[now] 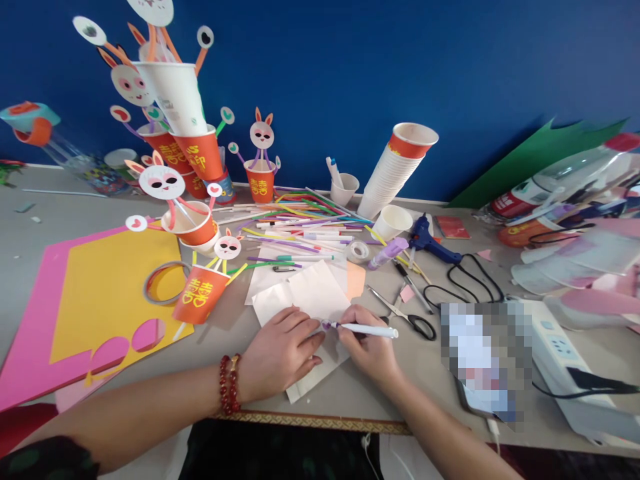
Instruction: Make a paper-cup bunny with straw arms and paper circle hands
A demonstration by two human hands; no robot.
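At table's near edge, head view: left hand lies flat on white paper, fingers loosely spread, pinning it. Right hand pinches white marker, tip on small, possibly purple, piece at paper's middle. Scissors just beside right hand.

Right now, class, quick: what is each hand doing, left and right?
Left hand: open, pressed flat on the white paper, holding nothing.
Right hand: closed around a white pen, its tip at the paper.
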